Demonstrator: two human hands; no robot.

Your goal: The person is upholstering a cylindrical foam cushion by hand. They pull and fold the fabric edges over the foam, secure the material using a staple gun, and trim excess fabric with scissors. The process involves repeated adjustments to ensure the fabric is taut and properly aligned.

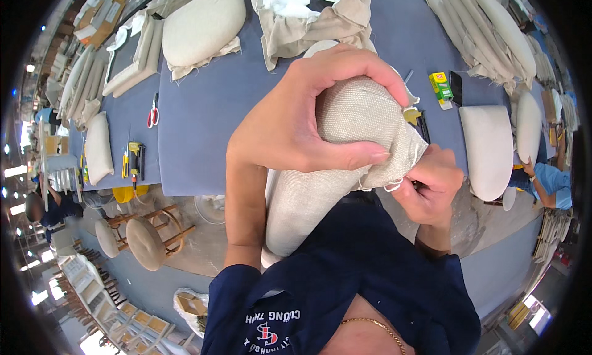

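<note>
A long padded cushion [302, 204] in beige woven fabric stands on end close to my body, its rounded corner turned upward. My left hand [280, 121] curves over that corner, with the thumb on the near side and the fingers over the far side. Off the cushion's right side hangs a loose flap of the cover fabric [404, 155] with frayed threads. My right hand [431, 185] is closed on the lower edge of this flap; its fingertips are partly hidden. Behind the flap, a yellow and black tool [414, 116] shows only in part.
The blue-grey table [203, 133] bears red-handled scissors [153, 114], a yellow and black tool [135, 161], a green and yellow box [441, 89] and beige cushions [205, 25]. Cushions are stacked [487, 37] at far right. Round-seated stools [147, 243] stand left. A co-worker [552, 183] is at right.
</note>
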